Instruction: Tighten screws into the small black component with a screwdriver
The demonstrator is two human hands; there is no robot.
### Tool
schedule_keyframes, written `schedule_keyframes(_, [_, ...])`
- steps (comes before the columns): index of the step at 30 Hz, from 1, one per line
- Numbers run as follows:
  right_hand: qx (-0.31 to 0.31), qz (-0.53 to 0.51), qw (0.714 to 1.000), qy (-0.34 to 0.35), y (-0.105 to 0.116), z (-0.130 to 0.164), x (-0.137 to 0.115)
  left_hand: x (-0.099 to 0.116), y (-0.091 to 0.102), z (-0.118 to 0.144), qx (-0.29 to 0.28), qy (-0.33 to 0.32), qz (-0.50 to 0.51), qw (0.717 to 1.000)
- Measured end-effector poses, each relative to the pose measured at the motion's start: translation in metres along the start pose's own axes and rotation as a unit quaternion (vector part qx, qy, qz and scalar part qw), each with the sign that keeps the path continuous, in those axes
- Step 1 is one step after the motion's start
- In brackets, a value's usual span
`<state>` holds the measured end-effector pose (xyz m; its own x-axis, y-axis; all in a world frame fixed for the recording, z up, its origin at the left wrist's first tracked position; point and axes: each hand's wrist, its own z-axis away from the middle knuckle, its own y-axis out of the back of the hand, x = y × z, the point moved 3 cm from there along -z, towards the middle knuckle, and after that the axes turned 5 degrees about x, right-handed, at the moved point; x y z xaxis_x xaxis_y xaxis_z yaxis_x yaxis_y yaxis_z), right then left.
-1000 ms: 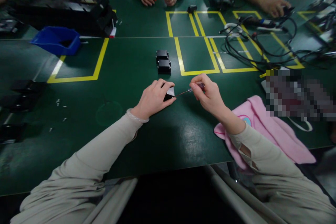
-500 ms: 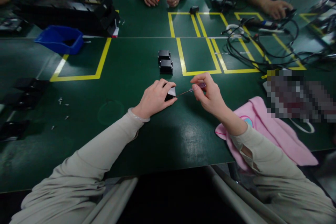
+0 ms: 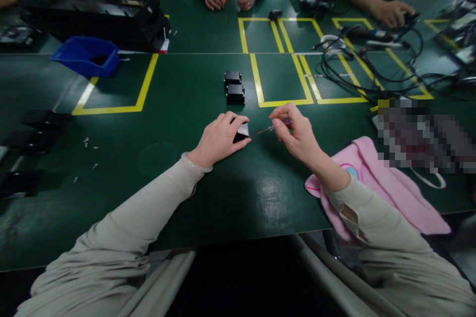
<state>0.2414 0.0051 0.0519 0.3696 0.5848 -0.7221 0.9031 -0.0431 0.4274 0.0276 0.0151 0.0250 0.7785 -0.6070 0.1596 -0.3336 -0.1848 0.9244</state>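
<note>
Black small box (image 3: 241, 133) sits pinned under the curled left hand (image 3: 219, 139); just beside it, the right hand (image 3: 295, 133) pinches a thin screwdriver (image 3: 273, 127), best kept level and steady at the box's side.

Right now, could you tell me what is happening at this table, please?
A person seated at the green table grips a small black block on the tabletop with the left hand. The right hand pinches a thin screwdriver, its tip pointing at the block's side. Two more black blocks sit just beyond, and a pink cloth lies beside the right arm. Other people's hands work at the far edge.
</note>
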Motion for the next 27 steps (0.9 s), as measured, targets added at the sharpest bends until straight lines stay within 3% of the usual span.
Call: schedule_keyframes(27, [-0.002,-0.001,1.000,-0.010,-0.0006,-0.0001,-0.0006,0.0008,0.0009,-0.0006,-0.001,0.003,0.000,1.000])
